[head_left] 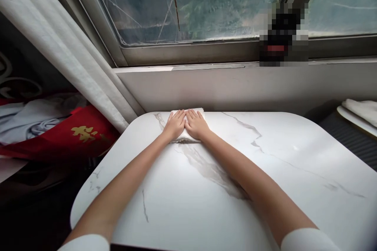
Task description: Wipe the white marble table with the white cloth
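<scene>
A white folded cloth [187, 137] lies on the white marble-patterned table [165, 200], close to its far edge by the wall. My left hand [174, 126] rests flat on the left part of the cloth, fingers stretched away from me. On the right part, my right hand [196, 124] lies flat too, its fingers extended. Both hands are side by side and nearly touching, palms down. Much of the cloth is hidden beneath them; its back and front edges show.
A window [188, 8] and a low wall stand behind the table. A pale curtain [67, 43] hangs at the left, beside a red fabric [97, 129] with grey cloth. At the right is a dark ribbed surface [347, 135] with a white cloth [363, 110].
</scene>
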{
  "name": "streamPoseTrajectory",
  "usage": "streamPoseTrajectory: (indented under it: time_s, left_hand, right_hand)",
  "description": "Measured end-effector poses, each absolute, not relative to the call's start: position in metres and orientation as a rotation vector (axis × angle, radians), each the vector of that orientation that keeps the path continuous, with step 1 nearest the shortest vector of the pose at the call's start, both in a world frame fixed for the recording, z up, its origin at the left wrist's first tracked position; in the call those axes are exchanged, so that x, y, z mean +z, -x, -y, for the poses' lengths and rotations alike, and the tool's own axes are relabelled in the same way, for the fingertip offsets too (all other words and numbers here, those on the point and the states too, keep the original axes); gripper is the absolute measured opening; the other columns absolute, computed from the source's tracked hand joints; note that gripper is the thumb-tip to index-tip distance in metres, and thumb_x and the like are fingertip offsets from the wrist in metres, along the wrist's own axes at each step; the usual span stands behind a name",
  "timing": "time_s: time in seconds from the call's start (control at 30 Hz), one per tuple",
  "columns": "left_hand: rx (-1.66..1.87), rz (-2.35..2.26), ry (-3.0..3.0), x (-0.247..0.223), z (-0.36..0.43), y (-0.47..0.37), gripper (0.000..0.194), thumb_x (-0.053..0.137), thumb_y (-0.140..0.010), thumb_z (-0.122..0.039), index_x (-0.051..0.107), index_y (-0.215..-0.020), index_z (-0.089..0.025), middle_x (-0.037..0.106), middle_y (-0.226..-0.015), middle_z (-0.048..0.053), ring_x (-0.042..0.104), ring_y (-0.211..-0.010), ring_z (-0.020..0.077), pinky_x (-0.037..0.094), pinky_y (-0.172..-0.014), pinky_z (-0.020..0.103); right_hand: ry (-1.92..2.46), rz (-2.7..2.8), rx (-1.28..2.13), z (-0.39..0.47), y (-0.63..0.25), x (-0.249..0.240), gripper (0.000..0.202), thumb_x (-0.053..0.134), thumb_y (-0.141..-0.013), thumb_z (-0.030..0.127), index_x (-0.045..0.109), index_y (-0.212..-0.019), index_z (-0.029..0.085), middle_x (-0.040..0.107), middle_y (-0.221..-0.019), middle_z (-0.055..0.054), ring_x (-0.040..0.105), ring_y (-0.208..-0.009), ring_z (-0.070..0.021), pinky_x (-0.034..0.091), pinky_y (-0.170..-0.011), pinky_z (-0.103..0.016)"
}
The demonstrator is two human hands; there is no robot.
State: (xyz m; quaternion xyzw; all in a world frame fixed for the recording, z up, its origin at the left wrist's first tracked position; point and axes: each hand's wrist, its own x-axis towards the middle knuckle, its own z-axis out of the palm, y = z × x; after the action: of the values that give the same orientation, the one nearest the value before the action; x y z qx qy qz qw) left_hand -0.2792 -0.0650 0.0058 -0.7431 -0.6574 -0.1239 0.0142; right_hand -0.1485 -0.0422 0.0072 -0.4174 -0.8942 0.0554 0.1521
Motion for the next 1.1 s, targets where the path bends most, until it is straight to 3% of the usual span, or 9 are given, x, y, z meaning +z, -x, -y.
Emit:
streamPoseTrajectory:
  time_s: [0.33, 0.73, 0.83, 1.0, 1.1]
  left_hand:
    - [-0.342, 1.94, 2.356, 0.004, 0.029, 0.256, 0.047, 0.027, -0.092, -0.022, 0.039, -0.136, -0.013, 0.035, -0.145, 0.007, 0.027, -0.135, 0.018, 0.013, -0.112, 0.041]
    - [-0.393, 1.888, 2.406, 0.001, 0.159, 0.192, 0.05, 0.026, -0.094, -0.023, 0.033, -0.14, -0.006, 0.028, -0.147, 0.012, 0.02, -0.138, 0.0224, 0.009, -0.113, 0.047]
    - [-0.415, 1.931, 2.571, 0.006, 0.209, 0.18, 0.051, 0.024, -0.096, -0.027, 0.025, -0.144, -0.01, 0.02, -0.15, 0.01, 0.013, -0.139, 0.0214, 0.012, -0.113, 0.048]
    - [-0.435, 1.824, 2.924, 0.02, 0.278, 0.166, 0.056, 0.025, -0.098, -0.037, 0.004, -0.148, -0.023, 0.007, -0.152, 0.004, 0.005, -0.14, 0.0221, 0.016, -0.112, 0.05]
    - [-0.428, 1.692, 3.024, 0.022, 0.295, 0.159, 0.06, 0.029, -0.097, -0.038, -0.001, -0.147, -0.026, 0.008, -0.152, 0.003, 0.006, -0.14, 0.0231, 0.015, -0.112, 0.051]
  right_hand:
    - [1.266, 2.513, 0.106, 0.019, 0.12, 0.005, 0.056, 0.027, -0.09, 0.026, 0.03, -0.14, 0.0, 0.029, -0.148, -0.016, 0.021, -0.137, -0.022, 0.01, -0.112, -0.039]
    - [1.022, 2.671, 0.044, 0.133, 0.043, 0.006, 0.056, 0.023, -0.094, 0.029, 0.027, -0.141, 0.0, 0.025, -0.148, -0.017, 0.015, -0.139, -0.0247, 0.013, -0.113, -0.046]
    - [0.904, 2.715, 0.109, 0.177, 0.015, 0.011, 0.057, 0.024, -0.094, 0.03, 0.017, -0.145, 0.004, 0.019, -0.15, -0.014, 0.009, -0.139, -0.0248, 0.013, -0.113, -0.049]
    - [0.894, 2.731, 0.265, 0.248, -0.024, 0.018, 0.068, 0.028, -0.095, 0.03, -0.017, -0.143, 0.016, 0.004, -0.152, -0.008, 0.005, -0.139, -0.0231, 0.011, -0.115, -0.05]
    - [0.992, 2.699, 0.33, 0.274, -0.038, 0.016, 0.073, 0.031, -0.094, 0.031, -0.024, -0.141, 0.02, 0.004, -0.152, -0.005, 0.005, -0.139, -0.0216, 0.012, -0.115, -0.049]
